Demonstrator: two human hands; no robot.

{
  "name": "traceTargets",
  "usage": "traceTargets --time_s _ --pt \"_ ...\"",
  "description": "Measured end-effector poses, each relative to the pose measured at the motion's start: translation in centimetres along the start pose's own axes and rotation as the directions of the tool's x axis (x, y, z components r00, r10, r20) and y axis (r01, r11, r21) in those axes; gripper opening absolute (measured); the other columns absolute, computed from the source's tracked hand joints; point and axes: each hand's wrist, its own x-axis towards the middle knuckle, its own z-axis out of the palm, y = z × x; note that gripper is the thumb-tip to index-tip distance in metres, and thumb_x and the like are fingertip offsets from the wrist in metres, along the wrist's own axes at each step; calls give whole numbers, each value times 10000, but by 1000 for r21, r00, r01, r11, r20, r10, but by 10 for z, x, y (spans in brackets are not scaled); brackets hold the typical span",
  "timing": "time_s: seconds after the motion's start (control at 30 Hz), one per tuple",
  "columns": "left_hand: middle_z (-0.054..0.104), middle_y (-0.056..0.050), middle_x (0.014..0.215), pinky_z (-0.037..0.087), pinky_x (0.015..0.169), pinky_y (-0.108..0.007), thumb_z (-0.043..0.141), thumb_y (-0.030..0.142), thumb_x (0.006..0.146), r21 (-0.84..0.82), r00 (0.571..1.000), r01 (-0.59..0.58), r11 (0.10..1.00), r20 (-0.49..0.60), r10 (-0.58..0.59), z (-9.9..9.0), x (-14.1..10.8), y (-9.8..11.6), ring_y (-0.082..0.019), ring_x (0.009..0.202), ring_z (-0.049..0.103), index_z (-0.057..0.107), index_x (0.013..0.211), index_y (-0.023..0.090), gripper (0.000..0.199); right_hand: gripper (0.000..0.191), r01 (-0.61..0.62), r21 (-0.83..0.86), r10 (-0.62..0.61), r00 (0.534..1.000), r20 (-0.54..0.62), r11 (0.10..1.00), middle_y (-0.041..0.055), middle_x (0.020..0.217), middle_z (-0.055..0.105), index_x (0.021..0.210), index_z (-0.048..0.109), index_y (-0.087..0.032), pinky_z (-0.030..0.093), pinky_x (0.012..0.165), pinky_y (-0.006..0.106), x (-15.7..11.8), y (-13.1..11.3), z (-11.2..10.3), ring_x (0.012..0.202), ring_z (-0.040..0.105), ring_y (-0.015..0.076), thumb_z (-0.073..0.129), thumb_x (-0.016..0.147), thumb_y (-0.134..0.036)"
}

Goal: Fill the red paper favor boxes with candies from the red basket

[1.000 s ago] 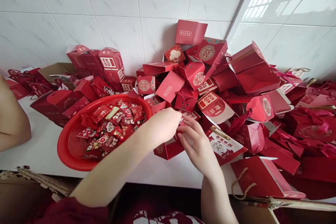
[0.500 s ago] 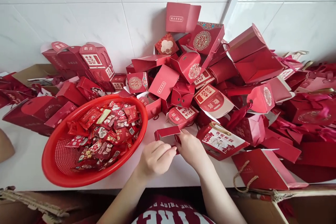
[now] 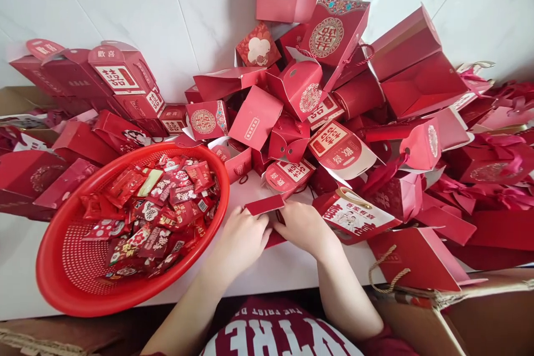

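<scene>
Red carton (image 3: pixel 264 205) looked like thin card: prob. light, semi-stiff, easy to crease, so best held by side walls nr the folds, w/ light pressure. It was btwn the hands, L hand (image 3: pixel 246 236) & R hand (image 3: pixel 307 229) each gripping a side, over the bench (image 3: pixel 287 270), R of the sweets basket (image 3: pixel 95 306); contact w/ bench unclear.
</scene>
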Motion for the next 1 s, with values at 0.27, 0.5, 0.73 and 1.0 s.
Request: traceTargets --time_s 0.27,0.5,0.73,1.0 --pt "721 -50 884 360 1093 -540 485 208 935 -88 994 -88 992 -71 82 0 -3 -14 -253 947 659 642 853 188 179 232 176 322 -138 981 -136 930 -23 731 661 1220 578 -243 410 634 241 -13 17 -5 661 624 157 497 1002 -242" --pt "664 -30 959 133 1216 -619 443 147 895 -254 946 -203 946 -301 122 2 -11 -13 -218 932 602 584 1048 191 212 180 181 317 -119 971 -206 931 -60 623 589 1109 643 -278 346 570 238 -26 20 -7 555 525 130 505 997 -248" --pt "619 -55 969 213 1181 -660 479 168 855 -404 767 -405 820 -638 65 25 -7 -21 -224 932 614 550 1121 189 275 173 137 311 -39 953 -301 940 4 764 668 1004 662 -232 413 618 274 -21 26 3 667 606 166 489 1007 -244" --pt "567 -51 850 339 1139 -642 479 409 893 -294 657 -510 808 -739 146 49 -6 -21 -228 853 632 600 905 184 256 162 638 130 -541 729 -420 759 53 936 701 964 674 -194 457 836 345 -15 21 -1 886 601 189 519 1012 -200"
